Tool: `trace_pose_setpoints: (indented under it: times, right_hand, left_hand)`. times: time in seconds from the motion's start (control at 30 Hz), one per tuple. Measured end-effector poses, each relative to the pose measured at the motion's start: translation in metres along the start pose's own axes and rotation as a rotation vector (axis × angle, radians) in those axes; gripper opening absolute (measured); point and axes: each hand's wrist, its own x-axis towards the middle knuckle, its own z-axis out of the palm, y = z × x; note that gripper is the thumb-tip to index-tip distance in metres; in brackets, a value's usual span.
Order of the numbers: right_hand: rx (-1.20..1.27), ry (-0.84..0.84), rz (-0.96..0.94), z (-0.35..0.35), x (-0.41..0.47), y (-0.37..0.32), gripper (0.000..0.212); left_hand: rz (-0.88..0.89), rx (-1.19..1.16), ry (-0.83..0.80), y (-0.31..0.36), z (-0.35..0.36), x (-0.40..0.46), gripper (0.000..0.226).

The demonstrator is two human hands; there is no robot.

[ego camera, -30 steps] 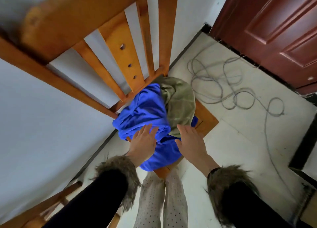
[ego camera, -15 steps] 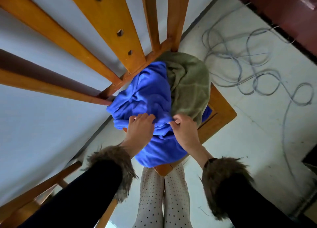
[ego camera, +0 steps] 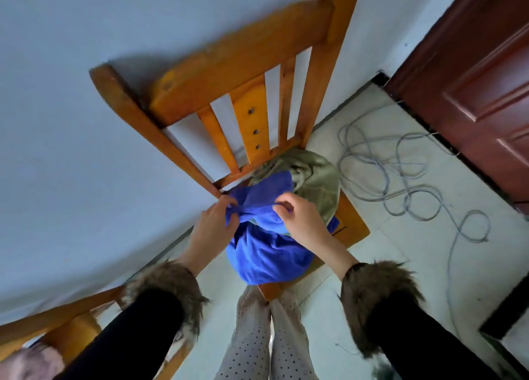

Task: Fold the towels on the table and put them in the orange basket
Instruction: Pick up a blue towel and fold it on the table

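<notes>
The blue towel point(ego camera: 266, 248) now has a stretch of its edge pulled taut between our two hands, where half a second ago our palms only lay on the bunched cloth. Our left hand point(ego camera: 216, 222) has its grip clamped on the gathered edge at the left, just beside the chair's back rail; our right hand point(ego camera: 300, 216) pinches the same edge nearer the middle, fingers curled into the fabric. The rest of the towel hangs crumpled over the near edge of the wooden chair point(ego camera: 350, 228) seat, so it is not yet lifted free. Behind it, at the far right of the seat, the olive-green towel point(ego camera: 317, 176) lies heaped and untouched. We judge this as picking up the first towel to shake it open; folding has not begun, and no orange basket is in view.
</notes>
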Motion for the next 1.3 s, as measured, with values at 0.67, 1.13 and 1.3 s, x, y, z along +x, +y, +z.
trace_pose_setpoints:
  times: [0.67, 1.13, 1.3]
  right_hand:
    - [-0.432, -0.354, -0.898, -0.02, -0.125, -0.241, 0.019]
    - [-0.381, -0.731, -1.426, 0.15, -0.362, -0.325, 0.019]
    - [-0.362, -0.803, -1.549, 0.21, -0.464, -0.326, 0.019]
  left_hand:
    - [-0.125, -0.08, 0.657, 0.062, -0.21, -0.251, 0.012]
    - [-0.678, 0.036, 1.157, -0.014, -0.179, -0.547, 0.016]
    - [-0.888, 0.023, 1.295, -0.029, -0.142, -0.667, 0.014]
